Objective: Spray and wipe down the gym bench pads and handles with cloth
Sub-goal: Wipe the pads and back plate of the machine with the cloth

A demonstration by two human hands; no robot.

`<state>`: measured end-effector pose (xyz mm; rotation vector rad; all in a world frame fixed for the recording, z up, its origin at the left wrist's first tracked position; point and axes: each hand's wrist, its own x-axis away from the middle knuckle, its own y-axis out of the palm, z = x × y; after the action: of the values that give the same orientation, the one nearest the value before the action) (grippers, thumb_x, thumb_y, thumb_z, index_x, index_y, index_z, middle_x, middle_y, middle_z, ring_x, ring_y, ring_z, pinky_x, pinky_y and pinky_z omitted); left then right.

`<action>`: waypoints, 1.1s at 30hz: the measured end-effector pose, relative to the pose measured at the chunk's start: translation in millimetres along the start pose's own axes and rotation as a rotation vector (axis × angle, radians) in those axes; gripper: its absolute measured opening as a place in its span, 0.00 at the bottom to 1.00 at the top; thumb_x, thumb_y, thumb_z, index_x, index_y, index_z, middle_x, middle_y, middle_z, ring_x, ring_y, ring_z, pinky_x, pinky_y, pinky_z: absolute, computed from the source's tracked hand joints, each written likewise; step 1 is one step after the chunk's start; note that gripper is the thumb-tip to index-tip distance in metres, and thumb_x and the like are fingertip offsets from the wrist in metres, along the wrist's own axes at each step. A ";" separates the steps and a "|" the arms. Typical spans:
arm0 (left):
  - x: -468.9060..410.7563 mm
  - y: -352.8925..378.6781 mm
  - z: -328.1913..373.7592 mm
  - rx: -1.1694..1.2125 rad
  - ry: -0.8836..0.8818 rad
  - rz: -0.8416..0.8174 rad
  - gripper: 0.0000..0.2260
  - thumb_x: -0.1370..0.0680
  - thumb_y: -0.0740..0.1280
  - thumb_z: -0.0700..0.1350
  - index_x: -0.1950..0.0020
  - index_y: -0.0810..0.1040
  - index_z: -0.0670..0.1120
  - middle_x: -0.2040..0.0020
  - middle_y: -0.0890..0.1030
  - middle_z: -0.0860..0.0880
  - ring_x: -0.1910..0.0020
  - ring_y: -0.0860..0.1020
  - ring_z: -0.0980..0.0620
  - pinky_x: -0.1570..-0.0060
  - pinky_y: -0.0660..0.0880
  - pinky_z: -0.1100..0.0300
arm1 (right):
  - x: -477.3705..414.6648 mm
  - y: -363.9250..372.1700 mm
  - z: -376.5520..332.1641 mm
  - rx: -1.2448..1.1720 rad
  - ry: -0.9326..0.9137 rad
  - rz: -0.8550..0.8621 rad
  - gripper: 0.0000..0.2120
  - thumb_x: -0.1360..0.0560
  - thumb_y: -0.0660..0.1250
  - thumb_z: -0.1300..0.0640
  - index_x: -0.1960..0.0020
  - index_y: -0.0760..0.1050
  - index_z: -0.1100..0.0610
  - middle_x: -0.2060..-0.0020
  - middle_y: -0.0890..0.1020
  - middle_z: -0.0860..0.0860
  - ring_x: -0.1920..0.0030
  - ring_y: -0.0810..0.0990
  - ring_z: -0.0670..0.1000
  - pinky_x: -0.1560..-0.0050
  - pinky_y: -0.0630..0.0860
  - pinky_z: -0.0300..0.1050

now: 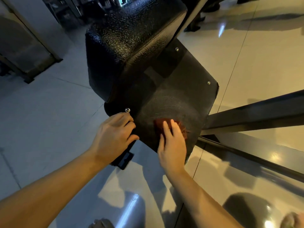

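- Pressing flat on the red cloth (158, 125), the right grip (172, 143) keeps its fingers straight and apart; the cloth lies by the near edge of the dark panel (172, 89).
- The left grip (113, 135) is clamped around the panel's near-left corner, just beside a rivet (127, 110).
- A textured black pad (128, 35) adjoins the panel's far edge.

Glossy tiled floor (271, 46), light glare, shadows
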<state>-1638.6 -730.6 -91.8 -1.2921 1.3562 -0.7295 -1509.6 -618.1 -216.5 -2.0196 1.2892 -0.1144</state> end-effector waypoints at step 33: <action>-41.7 -61.5 30.4 1.294 -0.695 -0.394 0.08 0.21 0.73 0.46 0.50 0.85 0.41 0.55 0.87 0.42 0.57 0.85 0.50 0.55 0.80 0.62 | -66.7 -175.8 -25.5 -0.766 0.443 -0.806 0.12 0.24 0.72 0.51 0.49 0.82 0.60 0.52 0.83 0.59 0.45 0.82 0.57 0.41 0.75 0.52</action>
<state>-1598.9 -697.8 -30.2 -0.5878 -0.0697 -1.0193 -1421.1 -535.6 -70.2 -3.2331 0.7007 -0.5303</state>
